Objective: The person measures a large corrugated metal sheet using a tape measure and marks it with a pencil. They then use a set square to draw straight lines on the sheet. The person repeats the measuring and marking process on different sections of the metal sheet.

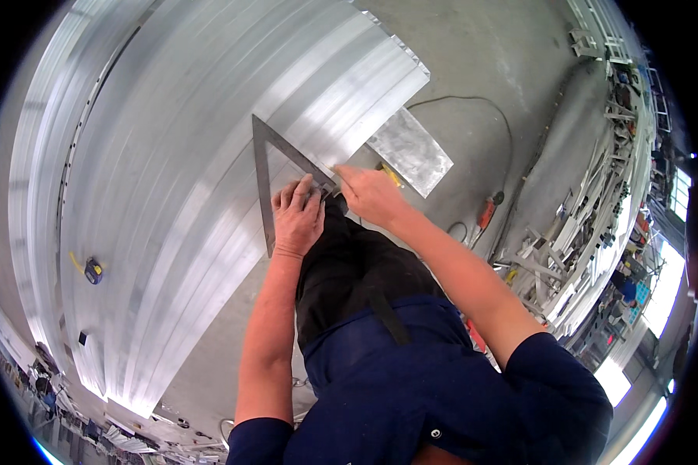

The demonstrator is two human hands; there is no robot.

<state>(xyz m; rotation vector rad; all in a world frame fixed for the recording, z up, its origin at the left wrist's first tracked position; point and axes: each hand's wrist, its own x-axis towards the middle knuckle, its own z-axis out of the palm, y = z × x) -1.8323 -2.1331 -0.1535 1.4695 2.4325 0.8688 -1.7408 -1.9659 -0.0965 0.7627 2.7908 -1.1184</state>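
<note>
A grey metal triangle square [263, 172] lies across long silvery metal profiles [186, 155] set side by side. My left hand [296, 221] presses down on the square near its lower corner, fingers bent over it. On the other side of the square's sloping edge, my right hand [371, 195] is closed, its index finger and thumb pinched at the edge of the profiles. A small light tip shows at those fingers; what they hold is too small to make out. A tape measure [93, 270] with a short yellow end sits on the profiles at the left.
A flat metal sheet [415, 151] lies right of the profiles, a yellow object [390, 175] beside it. On the floor is a red power tool [487, 212] with a looping cable [507, 128]. Piled metal offcuts [589, 232] line the right side.
</note>
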